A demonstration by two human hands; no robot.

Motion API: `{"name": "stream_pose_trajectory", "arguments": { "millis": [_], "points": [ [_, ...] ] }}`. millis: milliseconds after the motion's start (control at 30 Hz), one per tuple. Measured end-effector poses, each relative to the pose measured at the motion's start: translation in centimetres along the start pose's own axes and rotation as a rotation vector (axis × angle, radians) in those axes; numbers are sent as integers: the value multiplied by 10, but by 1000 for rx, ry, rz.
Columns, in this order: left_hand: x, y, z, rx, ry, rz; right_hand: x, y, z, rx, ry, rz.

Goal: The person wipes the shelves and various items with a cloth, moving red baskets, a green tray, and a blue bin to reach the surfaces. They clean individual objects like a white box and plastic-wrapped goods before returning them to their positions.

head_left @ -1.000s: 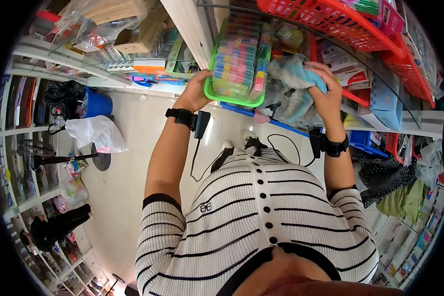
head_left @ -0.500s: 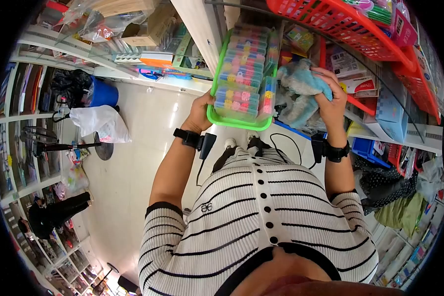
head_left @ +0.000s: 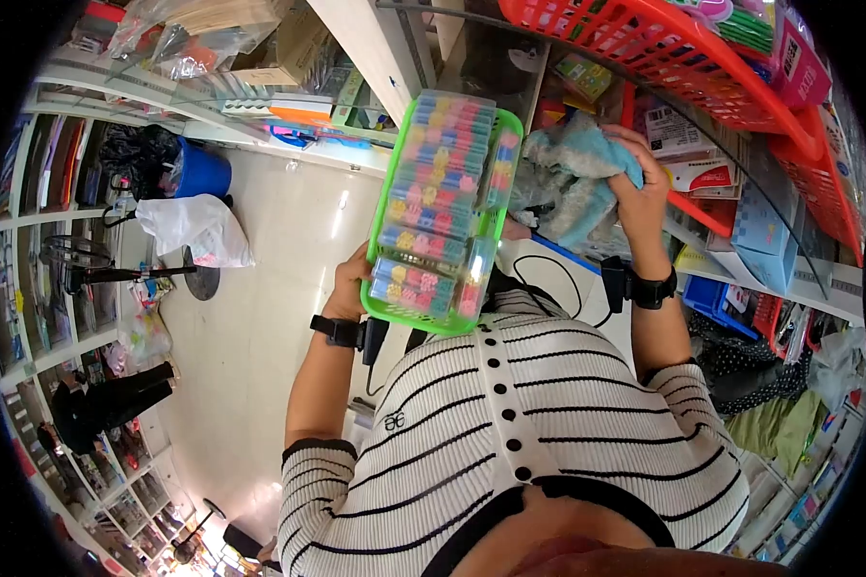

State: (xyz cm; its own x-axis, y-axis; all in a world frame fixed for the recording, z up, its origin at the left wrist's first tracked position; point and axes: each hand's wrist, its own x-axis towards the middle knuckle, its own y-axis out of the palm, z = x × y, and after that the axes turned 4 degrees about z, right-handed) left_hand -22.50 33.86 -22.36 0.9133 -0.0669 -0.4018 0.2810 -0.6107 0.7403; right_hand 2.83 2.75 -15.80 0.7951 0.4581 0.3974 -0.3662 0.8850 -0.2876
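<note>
My left hand (head_left: 350,286) grips the near left edge of a green plastic basket (head_left: 379,231), its fingers partly hidden by the rim. Inside the basket stand rows of small clear boxes (head_left: 428,192) with pink, yellow and blue pieces. The basket hangs off the shelf, over the floor and close to my striped top. In my right hand (head_left: 642,188) is a bunched blue and grey cloth (head_left: 587,178), held at the shelf front to the right of the basket.
Red baskets (head_left: 683,58) of packaged goods stand on the upper right shelf. A white post (head_left: 370,58) rises left of the compartment. On the floor to the left are a blue bin (head_left: 203,168) and a white plastic bag (head_left: 197,231). A cable (head_left: 548,260) loops near my waist.
The green basket has come out of the shelf toward my body and slightly left, with my left hand on it. My right hand and the cloth have barely moved.
</note>
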Motion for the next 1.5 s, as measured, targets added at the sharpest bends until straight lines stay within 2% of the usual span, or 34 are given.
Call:
{"name": "stream_pose_trajectory", "arguments": {
  "millis": [133,200,400,533,667,733,767,800,867,1000,1067,1100,1133,1200,1267,1333,1367,1467,1500],
  "points": [
    [-17,-24,14,-84,23,-40,5,6,2,23,72,-104],
    [-26,-33,16,-92,26,-53,5,13,11,86,254,-222],
    [-61,-83,5,-114,19,-12,24,67,30,112,106,-315],
    [-90,-110,-17,-33,32,-69,48,122,22,-432,-130,-218],
    [-117,-127,-37,55,59,-85,41,189,-44,-606,-68,-183],
    [-129,-128,-46,97,83,-110,33,203,-72,-867,2,12],
    [-134,-123,-50,131,90,-153,34,204,-76,-900,0,5],
    [-136,-133,-50,123,114,-89,38,203,-82,-905,1,-8],
    [-142,-157,-52,112,104,-65,50,202,-84,-952,121,72],
    [-142,-161,-51,46,184,-24,92,187,-117,-981,151,189],
    [-147,-137,-56,122,175,-235,114,181,-135,-1362,12,480],
    [-145,-150,-52,31,194,-113,123,185,-143,-1183,169,327],
    [-143,-153,-50,38,195,-115,132,185,-143,-1177,170,323],
    [-141,-156,-47,-3,240,-111,149,182,-143,-1172,306,319],
    [-140,-145,-50,1,241,-170,162,182,-136,-1211,320,259],
    [-136,-141,-51,-71,278,-131,184,170,-153,-1361,201,311],
    [-130,-120,-52,5,264,-384,196,171,-168,-1443,109,272],
    [-122,-98,-52,-61,264,-365,219,158,-200,-1391,219,296],
    [-120,-104,-50,-31,275,-296,221,153,-209,-1365,248,290]
  ]
}}
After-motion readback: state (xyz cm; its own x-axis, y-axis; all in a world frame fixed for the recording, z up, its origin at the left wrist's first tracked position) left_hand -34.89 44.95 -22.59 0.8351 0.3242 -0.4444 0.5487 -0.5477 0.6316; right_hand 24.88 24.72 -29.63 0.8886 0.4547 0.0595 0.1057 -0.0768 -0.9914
